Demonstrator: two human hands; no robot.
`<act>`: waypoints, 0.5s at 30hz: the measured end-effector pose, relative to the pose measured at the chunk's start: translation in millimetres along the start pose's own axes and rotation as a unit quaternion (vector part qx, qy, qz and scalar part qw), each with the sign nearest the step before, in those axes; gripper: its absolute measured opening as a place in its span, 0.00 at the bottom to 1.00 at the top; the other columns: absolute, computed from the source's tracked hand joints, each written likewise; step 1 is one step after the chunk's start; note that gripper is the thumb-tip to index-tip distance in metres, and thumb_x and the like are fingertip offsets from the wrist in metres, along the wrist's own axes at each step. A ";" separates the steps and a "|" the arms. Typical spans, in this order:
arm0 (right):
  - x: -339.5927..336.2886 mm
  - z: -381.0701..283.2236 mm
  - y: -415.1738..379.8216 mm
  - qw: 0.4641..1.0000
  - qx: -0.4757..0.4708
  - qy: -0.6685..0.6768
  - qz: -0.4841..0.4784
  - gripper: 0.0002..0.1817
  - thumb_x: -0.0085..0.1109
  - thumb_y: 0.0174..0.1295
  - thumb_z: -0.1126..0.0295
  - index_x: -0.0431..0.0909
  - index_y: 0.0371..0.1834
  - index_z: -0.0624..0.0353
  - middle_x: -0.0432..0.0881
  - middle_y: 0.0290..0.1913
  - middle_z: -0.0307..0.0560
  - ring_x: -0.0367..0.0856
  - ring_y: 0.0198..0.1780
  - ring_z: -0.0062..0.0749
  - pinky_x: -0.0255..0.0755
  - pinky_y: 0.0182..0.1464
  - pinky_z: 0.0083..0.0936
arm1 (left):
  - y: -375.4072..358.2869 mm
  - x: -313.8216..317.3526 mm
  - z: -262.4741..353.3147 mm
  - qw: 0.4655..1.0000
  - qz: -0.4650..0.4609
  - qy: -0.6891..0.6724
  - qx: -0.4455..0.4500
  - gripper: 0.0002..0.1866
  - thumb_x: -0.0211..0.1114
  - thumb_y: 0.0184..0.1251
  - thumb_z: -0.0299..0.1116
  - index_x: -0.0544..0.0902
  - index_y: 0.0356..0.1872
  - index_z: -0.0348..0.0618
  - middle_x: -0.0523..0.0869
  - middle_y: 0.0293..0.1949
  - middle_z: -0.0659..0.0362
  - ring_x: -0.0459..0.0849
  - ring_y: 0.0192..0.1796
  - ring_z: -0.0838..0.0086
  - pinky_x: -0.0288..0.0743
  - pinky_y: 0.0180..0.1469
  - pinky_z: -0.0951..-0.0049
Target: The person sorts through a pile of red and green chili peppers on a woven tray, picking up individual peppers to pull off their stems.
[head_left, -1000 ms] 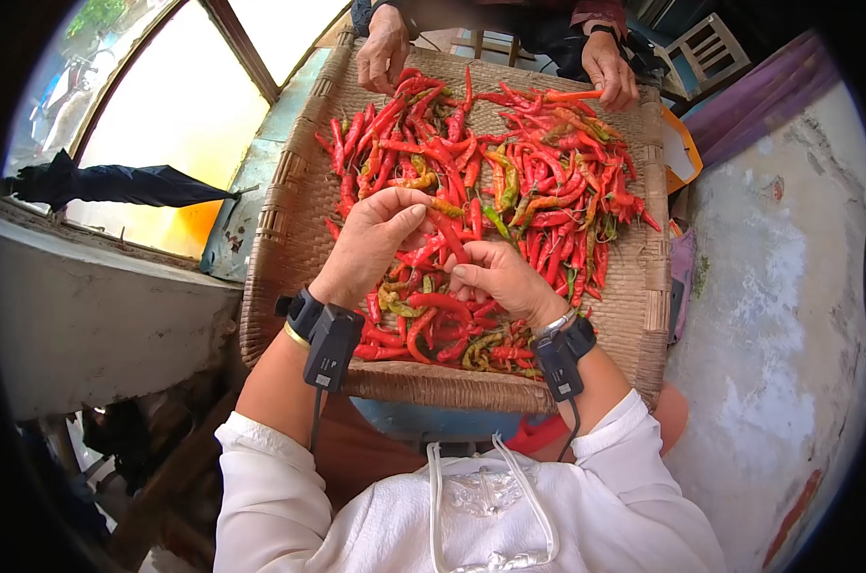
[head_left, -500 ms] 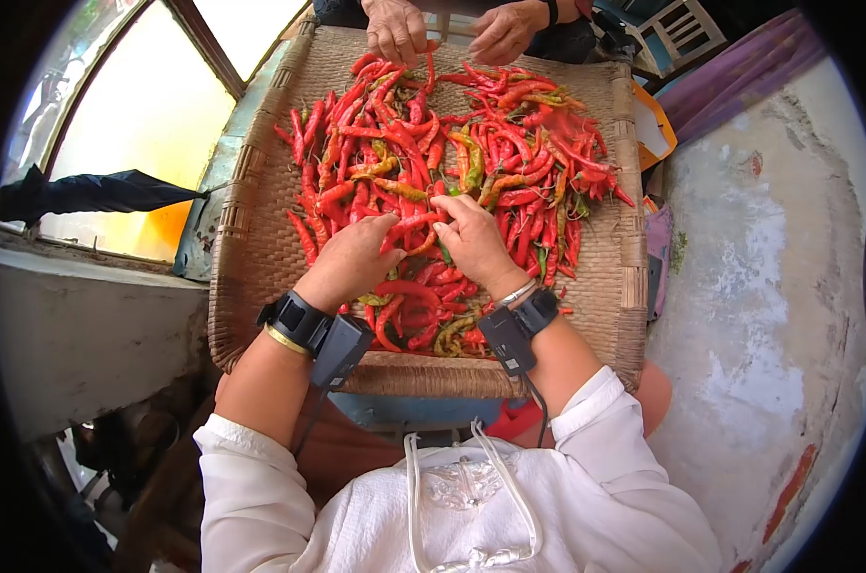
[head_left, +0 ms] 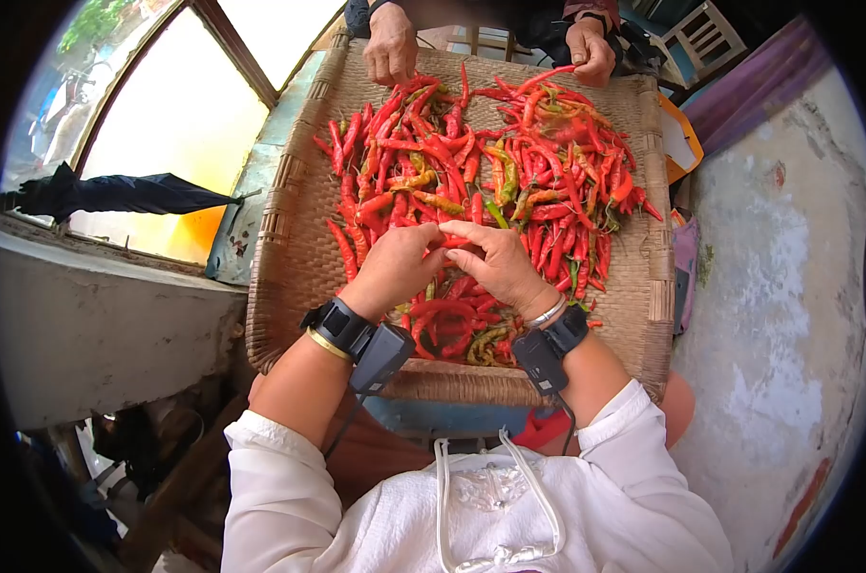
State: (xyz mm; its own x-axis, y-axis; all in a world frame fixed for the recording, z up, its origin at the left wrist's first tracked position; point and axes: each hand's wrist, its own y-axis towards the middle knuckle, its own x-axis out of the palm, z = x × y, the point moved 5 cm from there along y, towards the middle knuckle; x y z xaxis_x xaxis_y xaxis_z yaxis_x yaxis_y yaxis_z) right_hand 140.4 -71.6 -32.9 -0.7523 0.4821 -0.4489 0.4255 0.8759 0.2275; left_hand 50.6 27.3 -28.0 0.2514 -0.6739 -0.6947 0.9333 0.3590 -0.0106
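Left hand (head_left: pixel 397 265) and right hand (head_left: pixel 500 265): drawn together since half a second ago, grips now meeting at the held red chili pepper (head_left: pixel 456 242), previously slanted, now roughly crosswise. Co-worker's hands (head_left: pixel 591 50): moved wider apart; the view-right one now holds a long red chili (head_left: pixel 546 77), previously without one

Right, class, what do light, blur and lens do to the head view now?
Head view: the window glares, partly washed out; the umbrella against it looks nearly black; the lower left is in deep shadow; dark curved borders suggest a fisheye lens; red peppers near the woven tray's front rim look smeared, as does a patch at the pile's upper right.
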 end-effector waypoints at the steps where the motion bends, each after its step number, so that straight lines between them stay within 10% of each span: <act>1: 0.2 0.3 -0.2 0.998 0.014 0.061 0.004 0.11 0.59 0.53 0.72 0.78 0.40 0.58 0.81 0.31 0.47 0.81 0.31 0.33 0.73 0.34 0.26 | -0.5 0.4 0.8 1.000 0.004 0.001 0.001 0.10 0.60 0.54 0.34 0.78 0.34 0.38 0.81 0.27 0.46 0.80 0.34 0.53 0.72 0.36 0.59; 5: -10.6 9.5 -0.5 0.968 0.152 0.202 -0.003 0.06 0.55 0.58 0.73 0.79 0.36 0.60 0.80 0.26 0.37 0.74 0.25 0.13 0.69 0.27 0.14 | -0.6 -5.6 12.1 1.000 -0.005 -0.029 0.000 0.09 0.61 0.56 0.31 0.77 0.33 0.35 0.79 0.24 0.47 0.80 0.27 0.60 0.71 0.30 0.67; 9: -52.4 16.2 4.4 0.950 0.164 0.239 0.115 0.08 0.54 0.60 0.70 0.77 0.38 0.62 0.79 0.26 0.38 0.73 0.23 0.14 0.68 0.26 0.12 | -0.5 -2.2 4.8 0.998 -0.046 0.017 -0.043 0.09 0.61 0.56 0.33 0.78 0.32 0.36 0.79 0.21 0.49 0.79 0.25 0.62 0.71 0.28 0.68; 15: -80.4 50.9 -1.6 0.784 0.162 0.530 0.278 0.22 0.52 0.62 0.64 0.64 0.56 0.63 0.78 0.34 0.45 0.76 0.26 0.19 0.71 0.26 0.15 | -3.0 -0.6 -0.3 0.998 -0.016 0.052 -0.017 0.09 0.61 0.55 0.34 0.79 0.32 0.39 0.80 0.23 0.49 0.81 0.29 0.58 0.73 0.32 0.63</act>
State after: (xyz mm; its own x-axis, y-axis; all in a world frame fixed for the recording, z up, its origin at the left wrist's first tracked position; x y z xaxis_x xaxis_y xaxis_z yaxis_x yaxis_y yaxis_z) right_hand 225.8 -112.7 -41.1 -0.3265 0.6843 0.6520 0.8126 0.5556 -0.1762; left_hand 47.7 26.9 -27.7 0.1914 -0.6163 -0.7639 0.9308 0.3609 -0.0580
